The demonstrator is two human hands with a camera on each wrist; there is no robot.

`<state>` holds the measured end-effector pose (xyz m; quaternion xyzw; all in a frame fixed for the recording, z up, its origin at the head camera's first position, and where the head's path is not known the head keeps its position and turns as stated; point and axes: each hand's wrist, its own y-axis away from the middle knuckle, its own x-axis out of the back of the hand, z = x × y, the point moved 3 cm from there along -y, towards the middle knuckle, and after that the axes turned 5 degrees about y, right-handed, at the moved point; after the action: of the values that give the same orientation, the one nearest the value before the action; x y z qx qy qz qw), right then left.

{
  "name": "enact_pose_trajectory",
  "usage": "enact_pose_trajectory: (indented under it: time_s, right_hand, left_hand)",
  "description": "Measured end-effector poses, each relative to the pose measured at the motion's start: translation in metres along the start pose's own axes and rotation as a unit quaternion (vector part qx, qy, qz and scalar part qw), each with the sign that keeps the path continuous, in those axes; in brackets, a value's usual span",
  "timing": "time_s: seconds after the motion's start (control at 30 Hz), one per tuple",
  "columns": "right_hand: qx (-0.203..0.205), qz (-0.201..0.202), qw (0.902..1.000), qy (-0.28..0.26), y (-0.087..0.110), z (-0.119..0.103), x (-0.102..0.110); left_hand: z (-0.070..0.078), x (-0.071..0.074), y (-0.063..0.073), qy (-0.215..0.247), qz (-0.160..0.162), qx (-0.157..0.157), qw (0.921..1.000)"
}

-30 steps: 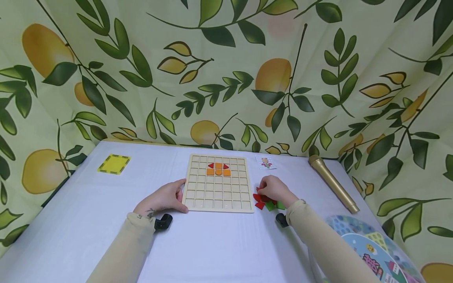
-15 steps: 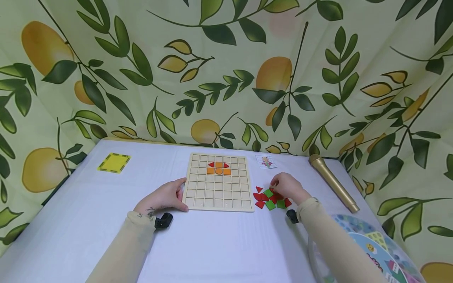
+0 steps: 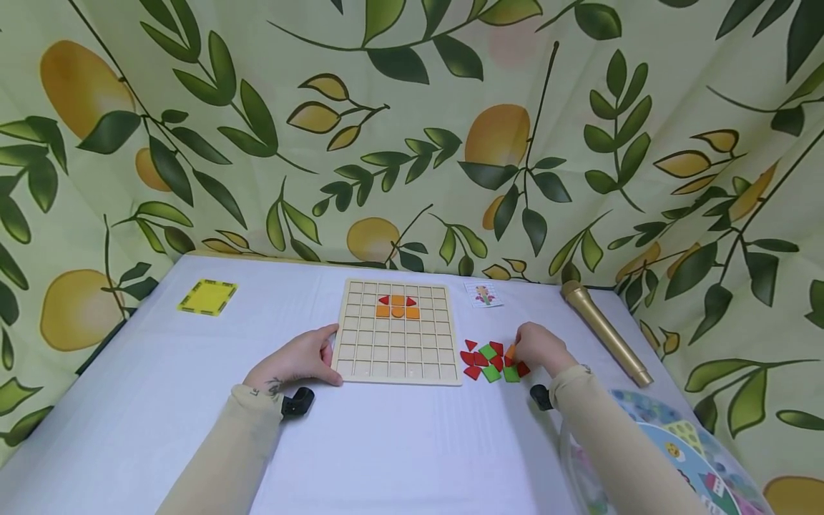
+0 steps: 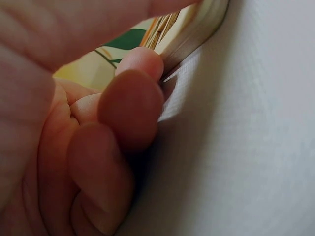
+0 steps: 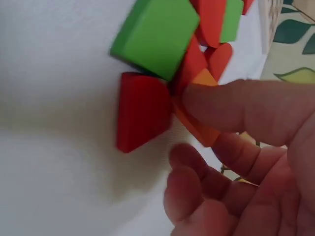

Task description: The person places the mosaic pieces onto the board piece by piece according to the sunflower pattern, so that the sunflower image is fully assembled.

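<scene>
Hands flanked the board point(image 3: 382, 354) at the centre of the frame. The left hand point(image 3: 299, 357) gripped its lower left corner, thumb by the near edge; the right hand point(image 3: 543, 347), right of centre, pinched an orange piece point(image 5: 204, 77) by thumb and finger. That piece stood tilted at the right end of the red and green pile point(image 3: 481, 359), so the pile lay between it and the board. The right hand was far nearer to it; the thumb hid too much to tell its long axis. On the board, orange and red pieces point(image 3: 398, 301) sat in the upper middle cells. Farther out, the card point(image 3: 483, 295) lay above the pile, the gold microphone point(image 3: 606, 335) slanted at right. Against half a second earlier, the right hand had moved rightward and the orange piece had come into view; the left hand and board stayed put.
</scene>
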<state>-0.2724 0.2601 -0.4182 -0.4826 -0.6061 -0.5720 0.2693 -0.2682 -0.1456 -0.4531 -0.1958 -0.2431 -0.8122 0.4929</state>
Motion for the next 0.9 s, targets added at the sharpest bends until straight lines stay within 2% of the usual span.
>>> enact_pose_trajectory:
  time_s: [0.1, 0.2, 0.3, 0.4, 0.47, 0.53, 0.7, 0.83, 0.9]
  right_hand:
    - [0.008, -0.002, 0.9986, -0.052, -0.004, -0.002, 0.006]
    - [0.024, 0.002, 0.9898, -0.140, -0.007, -0.016, 0.015]
    - [0.034, 0.000, 0.9712, -0.236, -0.012, -0.043, 0.017]
    - [0.033, -0.014, 0.9484, -0.315, -0.016, -0.078, 0.006]
    - [0.032, -0.023, 0.9361, -0.350, -0.019, -0.102, -0.005]
    - [0.043, -0.028, 0.9288, -0.367, -0.021, -0.124, -0.016]
    - [0.055, -0.005, 0.9243, -0.378, -0.025, -0.160, -0.037]
    - [0.046, 0.021, 0.9262, -0.374, -0.029, -0.172, -0.046]
    - [0.041, 0.035, 0.9304, -0.363, -0.030, -0.175, -0.047]
  left_hand:
    - [0.000, 0.000, 0.001, 0.001, -0.002, -0.002, 1.0000]
    - [-0.001, 0.001, 0.001, 0.003, 0.000, -0.003, 1.0000]
    - [-0.002, 0.001, 0.001, 0.004, 0.004, 0.002, 1.0000]
    - [-0.004, 0.000, 0.001, 0.009, 0.007, 0.008, 0.9999]
    - [-0.005, 0.000, 0.001, 0.013, 0.008, 0.010, 0.9998]
    - [-0.005, -0.001, 0.001, 0.018, 0.009, 0.010, 0.9998]
    - [-0.003, -0.002, 0.002, 0.016, 0.010, 0.011, 0.9998]
    - [-0.001, -0.001, 0.002, 0.010, 0.010, 0.012, 0.9998]
    - [-0.001, -0.001, 0.002, 0.008, 0.011, 0.011, 0.9999]
